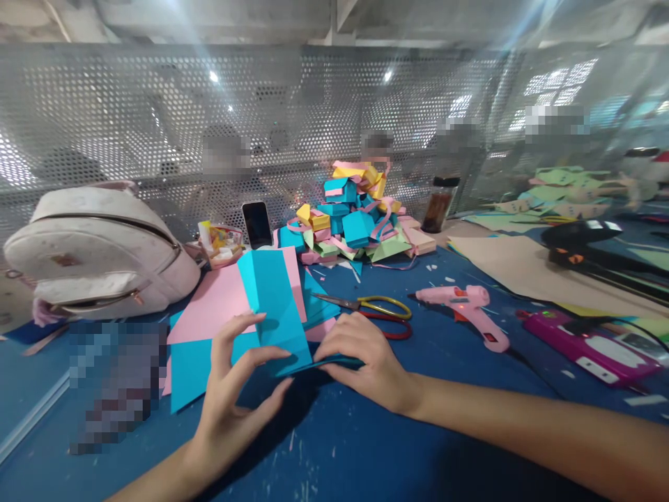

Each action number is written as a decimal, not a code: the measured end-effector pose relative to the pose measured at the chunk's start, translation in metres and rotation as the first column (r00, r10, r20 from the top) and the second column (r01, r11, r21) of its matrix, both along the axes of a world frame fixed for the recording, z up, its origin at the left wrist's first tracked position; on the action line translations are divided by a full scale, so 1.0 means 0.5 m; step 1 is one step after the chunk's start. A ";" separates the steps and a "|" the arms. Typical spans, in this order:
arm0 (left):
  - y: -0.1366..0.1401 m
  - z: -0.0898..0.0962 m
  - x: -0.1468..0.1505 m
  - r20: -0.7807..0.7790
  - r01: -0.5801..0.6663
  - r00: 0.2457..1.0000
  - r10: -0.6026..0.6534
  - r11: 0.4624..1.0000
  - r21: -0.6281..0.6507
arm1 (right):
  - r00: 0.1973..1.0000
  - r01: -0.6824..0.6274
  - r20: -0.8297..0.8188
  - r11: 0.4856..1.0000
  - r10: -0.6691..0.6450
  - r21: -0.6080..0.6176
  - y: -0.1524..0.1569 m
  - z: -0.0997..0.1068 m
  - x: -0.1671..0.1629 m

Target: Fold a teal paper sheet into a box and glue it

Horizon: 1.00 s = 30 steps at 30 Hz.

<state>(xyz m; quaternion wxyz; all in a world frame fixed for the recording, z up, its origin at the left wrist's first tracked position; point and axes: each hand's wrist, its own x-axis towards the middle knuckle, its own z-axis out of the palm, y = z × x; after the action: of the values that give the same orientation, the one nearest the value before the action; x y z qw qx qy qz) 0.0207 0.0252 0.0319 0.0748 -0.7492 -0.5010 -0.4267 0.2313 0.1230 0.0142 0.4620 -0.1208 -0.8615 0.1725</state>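
Note:
A folded sheet of blue paper stands up between my hands, with creases running along it and a narrow flap at its near edge. My right hand pinches that flap on the right. My left hand is at the paper's left side, fingers spread and curved, the fingertips close to its face; whether they touch is hard to tell. Beneath and behind lie flat pink sheets and blue sheets. Just beyond my right hand are scissors with one yellow and one red handle.
A pink glue gun and a magenta power strip lie to the right, cords trailing. A pile of folded paper boxes stands at the back, near a phone and a bottle. A white backpack sits left. Behind is a perforated metal screen.

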 end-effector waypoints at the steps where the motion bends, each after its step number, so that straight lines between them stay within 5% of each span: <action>1: 0.001 0.000 -0.001 0.003 0.007 1.000 -0.007 1.000 -0.009 | 1.000 -0.003 0.000 1.000 0.003 0.001 0.000 0.000 0.000; 9: 0.002 0.001 -0.004 -0.024 0.031 0.999 -0.032 0.999 -0.039 | 1.000 0.005 0.023 1.000 -0.005 0.020 -0.001 0.002 0.000; 19: 0.012 0.002 -0.012 -0.303 0.027 0.951 -0.056 0.995 -0.097 | 0.998 -0.048 0.045 0.999 0.047 0.018 0.003 -0.003 -0.001; 30: 0.010 -0.005 -0.017 -0.298 0.042 0.952 -0.065 0.996 -0.084 | 0.997 -0.073 0.004 0.988 0.074 -0.135 0.000 -0.002 0.001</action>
<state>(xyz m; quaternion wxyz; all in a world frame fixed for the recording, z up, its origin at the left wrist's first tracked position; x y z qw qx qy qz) 0.0123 0.0302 0.0292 0.1098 -0.8209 -0.4794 -0.2902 0.2316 0.1231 0.0133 0.4421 -0.1206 -0.8538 0.2469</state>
